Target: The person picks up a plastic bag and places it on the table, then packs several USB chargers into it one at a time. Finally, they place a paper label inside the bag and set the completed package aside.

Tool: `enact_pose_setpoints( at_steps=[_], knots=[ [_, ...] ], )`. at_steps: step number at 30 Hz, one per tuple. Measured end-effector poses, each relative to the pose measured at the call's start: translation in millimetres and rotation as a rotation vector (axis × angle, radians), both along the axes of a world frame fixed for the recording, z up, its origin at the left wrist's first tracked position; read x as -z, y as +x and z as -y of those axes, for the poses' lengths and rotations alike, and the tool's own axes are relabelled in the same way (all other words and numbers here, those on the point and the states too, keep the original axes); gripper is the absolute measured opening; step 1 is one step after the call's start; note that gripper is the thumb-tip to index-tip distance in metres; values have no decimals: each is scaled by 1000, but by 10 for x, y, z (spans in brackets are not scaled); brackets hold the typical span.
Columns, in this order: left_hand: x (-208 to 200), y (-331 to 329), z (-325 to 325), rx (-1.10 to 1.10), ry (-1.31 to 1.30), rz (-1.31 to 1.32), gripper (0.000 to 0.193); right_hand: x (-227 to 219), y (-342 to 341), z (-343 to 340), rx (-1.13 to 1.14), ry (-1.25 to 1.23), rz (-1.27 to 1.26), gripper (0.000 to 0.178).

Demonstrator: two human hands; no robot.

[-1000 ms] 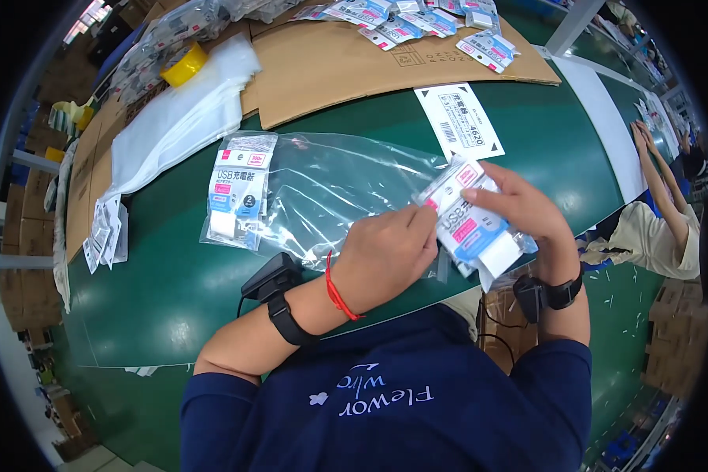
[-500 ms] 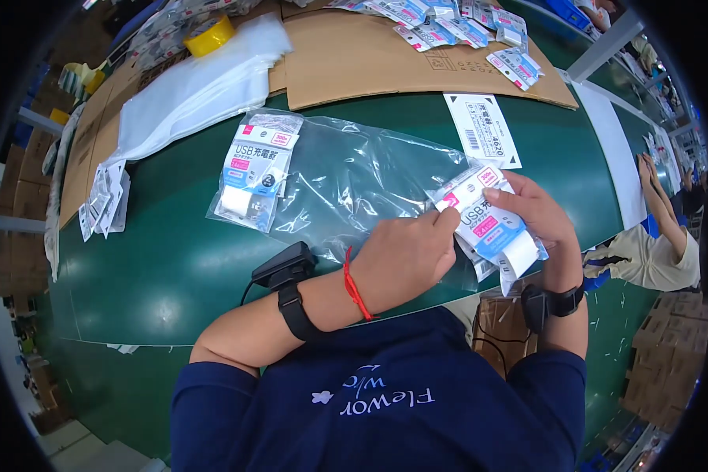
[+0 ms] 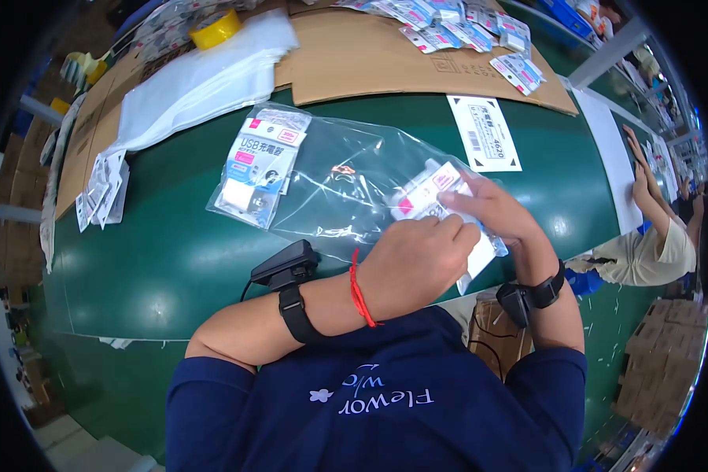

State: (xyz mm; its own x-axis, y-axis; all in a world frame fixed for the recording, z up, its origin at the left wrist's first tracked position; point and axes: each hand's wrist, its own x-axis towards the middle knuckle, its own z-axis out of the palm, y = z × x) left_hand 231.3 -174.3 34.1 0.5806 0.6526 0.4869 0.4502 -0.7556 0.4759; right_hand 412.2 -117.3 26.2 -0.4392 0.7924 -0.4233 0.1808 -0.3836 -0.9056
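Note:
A large clear plastic bag [image 3: 342, 185] lies flat across the green table. At its left end, a packaged USB charger [image 3: 258, 165] with a white, pink and blue card sits inside the film. My right hand [image 3: 502, 211] grips another packaged charger [image 3: 425, 191], thumb on top, at the bag's right end; its upper part appears to be within the opening. Close against it, my left hand [image 3: 429, 253] is closed with bent fingers, pinching the bag's edge by the look of it. Its fingertips and the pack's lower part are partly hidden.
A label sheet [image 3: 486, 134] lies beyond my right hand. Cardboard [image 3: 354, 67] at the back carries several charger packs [image 3: 448, 27]. Stacked clear bags [image 3: 204, 82] and yellow tape [image 3: 215, 30] are far left, with more packs [image 3: 105, 193] nearby. Another person's arm [image 3: 645, 177] is at right.
My right hand has moved left with the charger pack, bringing it further over the bag's right end. My left hand has shifted slightly right and now covers the pack's lower part.

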Motion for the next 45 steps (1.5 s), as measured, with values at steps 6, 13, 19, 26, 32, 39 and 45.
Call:
enact_pose_setpoints(
  at_steps=[6, 13, 19, 26, 32, 39, 45],
  knots=[
    [-18, 11, 129, 49, 49, 86, 13, -73, -331, -100, -408, 149, 44, 49],
    [-109, 9, 274, 91, -5, 88, 12, -203, -1122, -13, -93, -64, -287, 51],
    [-32, 132, 431, 174, 0, 186, 14, 337, -1635, 43, 555, 93, -601, 42],
    [-71, 43, 377, 251, -1, 262, 14, 93, -960, -39, 56, 12, -110, 31],
    [-30, 38, 377, 230, 31, 234, 13, 187, -1026, -21, 117, -123, -301, 23],
    [-153, -13, 464, 211, 42, 216, 11, 51, -1220, -5, 342, -149, -539, 24],
    [-171, 17, 483, 172, 118, 309, 10, 79, -1538, 67, 444, -118, -674, 25]
  ],
)
